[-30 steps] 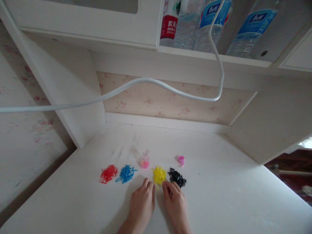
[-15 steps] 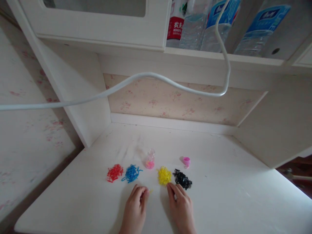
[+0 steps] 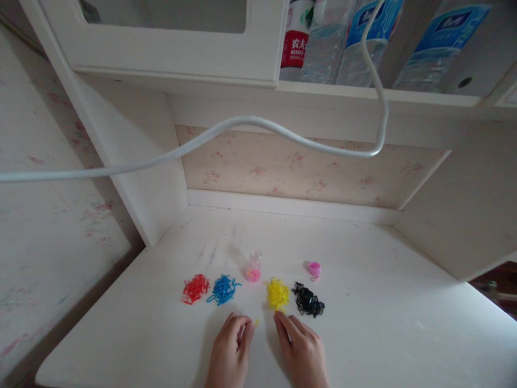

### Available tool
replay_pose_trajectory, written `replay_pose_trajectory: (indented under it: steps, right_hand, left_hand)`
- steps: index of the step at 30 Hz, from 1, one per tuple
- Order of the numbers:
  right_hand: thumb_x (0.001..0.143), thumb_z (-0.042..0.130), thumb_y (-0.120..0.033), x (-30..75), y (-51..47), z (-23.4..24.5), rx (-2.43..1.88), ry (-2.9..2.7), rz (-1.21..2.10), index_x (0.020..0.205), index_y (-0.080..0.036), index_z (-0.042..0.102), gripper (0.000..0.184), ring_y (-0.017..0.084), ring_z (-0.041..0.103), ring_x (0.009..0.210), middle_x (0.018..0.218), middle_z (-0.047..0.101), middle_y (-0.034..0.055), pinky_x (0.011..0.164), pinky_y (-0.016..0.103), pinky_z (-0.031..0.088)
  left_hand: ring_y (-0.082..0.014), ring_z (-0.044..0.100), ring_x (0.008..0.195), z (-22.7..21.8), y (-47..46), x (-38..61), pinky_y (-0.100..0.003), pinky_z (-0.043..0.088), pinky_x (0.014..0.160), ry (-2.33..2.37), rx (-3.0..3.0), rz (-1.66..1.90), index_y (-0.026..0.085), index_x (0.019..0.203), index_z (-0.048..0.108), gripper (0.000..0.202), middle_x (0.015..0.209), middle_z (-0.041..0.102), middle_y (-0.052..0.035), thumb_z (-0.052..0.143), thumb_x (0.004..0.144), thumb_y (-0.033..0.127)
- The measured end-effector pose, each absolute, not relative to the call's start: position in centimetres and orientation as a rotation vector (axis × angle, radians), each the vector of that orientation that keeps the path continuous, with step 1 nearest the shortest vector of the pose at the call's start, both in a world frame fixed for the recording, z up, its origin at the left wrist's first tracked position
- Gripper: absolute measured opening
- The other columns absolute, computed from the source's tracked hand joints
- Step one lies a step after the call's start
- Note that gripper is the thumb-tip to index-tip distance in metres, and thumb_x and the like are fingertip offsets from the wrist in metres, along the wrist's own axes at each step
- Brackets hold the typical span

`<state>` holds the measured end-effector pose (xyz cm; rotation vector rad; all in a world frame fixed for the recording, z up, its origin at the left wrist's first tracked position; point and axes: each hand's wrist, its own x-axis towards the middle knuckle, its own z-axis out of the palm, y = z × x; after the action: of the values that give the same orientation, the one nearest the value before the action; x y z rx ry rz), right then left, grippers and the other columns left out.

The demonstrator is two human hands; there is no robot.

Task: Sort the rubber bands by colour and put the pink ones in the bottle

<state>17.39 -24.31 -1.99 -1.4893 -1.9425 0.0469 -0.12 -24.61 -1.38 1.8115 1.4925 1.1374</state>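
My left hand is pinched, and a small yellow rubber band sticks out at its fingertips. At the lower edge of the yellow rubber band pile, my right hand has thumb and fingers closed together; whatever lies between them is too small to make out. Black rubber bands are heaped just beyond the right knuckles. Further left lie a blue heap and a red heap. Behind the heaps stands a small clear container with pink and yellowish contents at its bottom.
A pink cap-like piece rests behind the black heap on the white desktop. A white cable crosses in front of the shelf. Overhead, several plastic bottles stand in the cabinet, whose side panels flank the desk.
The view has shifted slightly, so everything sits a little further right. My hands keep nearly the same pose, their fingertips slightly nearer the desk's front edge.
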Motion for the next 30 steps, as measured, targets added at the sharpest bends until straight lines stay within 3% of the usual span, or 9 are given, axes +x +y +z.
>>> replay_pose_trajectory:
  steps: [9, 17, 30]
  right_hand:
    - [0.094, 0.041, -0.034, 17.45, -24.45, -2.25, -1.529, -1.799, 0.146, 0.095, -0.021, 0.069, 0.031, 0.012, 0.067, 0.063, 0.082, 0.072, 0.004, 0.062, 0.017, 0.046]
    - [0.093, 0.043, -0.036, 17.53, -24.65, -2.15, -1.574, -1.781, 0.211, 0.096, -0.021, 0.069, 0.031, 0.012, 0.067, 0.061, 0.082, 0.072, 0.004, 0.059, 0.017, 0.046]
    - [0.092, 0.043, -0.038, 17.6, -24.33, -2.49, -1.537, -1.767, 0.224, 0.094, -0.021, 0.071, 0.033, 0.011, 0.067, 0.058, 0.083, 0.073, 0.0044, 0.057, 0.015, 0.048]
  left_hand:
    - [-0.0131, 0.061, 0.067, -1.42, -24.73, -0.12, -0.019, 0.047, 0.063, 1.478, 1.716, 1.091, 0.019, 0.088, 0.058, 0.026, 0.075, 0.065, -0.0024, 0.04, 0.093, 0.038]
    - [-0.0138, 0.063, 0.072, -1.57, -24.65, -0.19, -0.02, 0.049, 0.067, 1.462, 1.711, 1.118, 0.02, 0.089, 0.059, 0.025, 0.079, 0.067, -0.0037, 0.042, 0.092, 0.037]
    - [-0.0121, 0.061, 0.063, -1.02, -24.52, -0.18, -0.016, 0.048, 0.059, 1.453, 1.705, 1.192, 0.02, 0.077, 0.059, 0.029, 0.069, 0.064, -0.0017, 0.042, 0.092, 0.037]
